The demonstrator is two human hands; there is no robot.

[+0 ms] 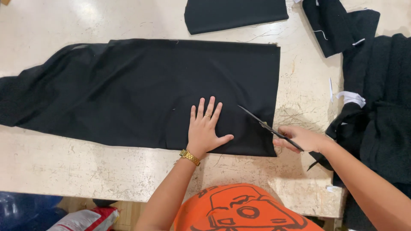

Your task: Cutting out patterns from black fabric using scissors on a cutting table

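A large piece of black fabric (137, 90) lies spread flat across a worn, pale table (64, 167). My left hand (206, 128) presses flat on the fabric near its front edge, fingers apart, with a gold watch on the wrist. My right hand (299, 139) grips a pair of black scissors (267, 126) at the fabric's right edge. The blades point up and left into the cloth.
A smaller black fabric piece (233, 15) lies at the table's far edge. More black cloth pieces (376, 98) with white tags are heaped at the right. My orange shirt (244, 209) shows at the bottom. Bags sit on the floor at lower left.
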